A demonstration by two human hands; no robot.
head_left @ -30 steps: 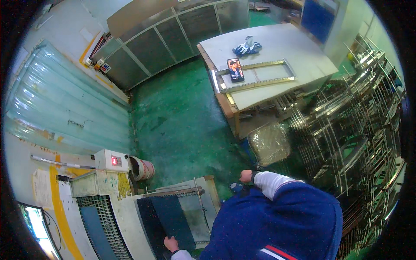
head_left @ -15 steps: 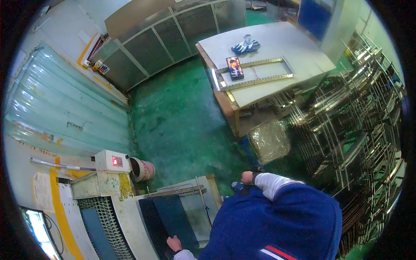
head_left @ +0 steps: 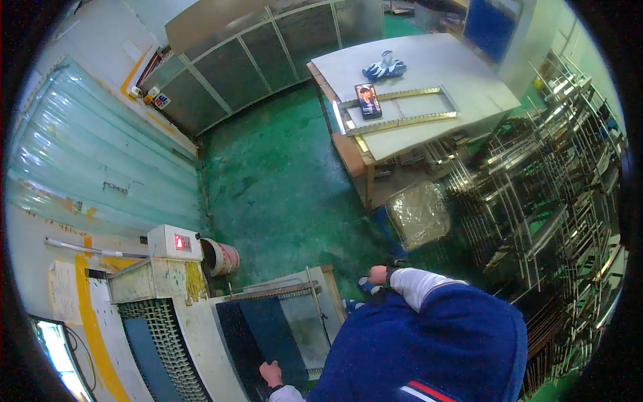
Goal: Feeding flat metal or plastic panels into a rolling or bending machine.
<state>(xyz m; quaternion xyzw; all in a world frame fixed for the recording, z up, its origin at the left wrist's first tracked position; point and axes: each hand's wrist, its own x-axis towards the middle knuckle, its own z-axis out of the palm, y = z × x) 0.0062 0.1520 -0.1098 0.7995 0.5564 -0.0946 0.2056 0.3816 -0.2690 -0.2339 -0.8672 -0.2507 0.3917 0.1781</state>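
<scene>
At left, a blue panel (head_left: 149,358) lies on a mesh conveyor belt (head_left: 164,328). Beside it, a dark blue sheet (head_left: 271,328) covers the left part of a pale board (head_left: 303,328); the right strip is bare, so coverage looks partial. The left hand (head_left: 270,373) reaches low over the sheet; I cannot tell whether its grip is closed. Farther right, the right hand (head_left: 378,275) points leftward, fingers curled, its grip's contents unclear.
</scene>
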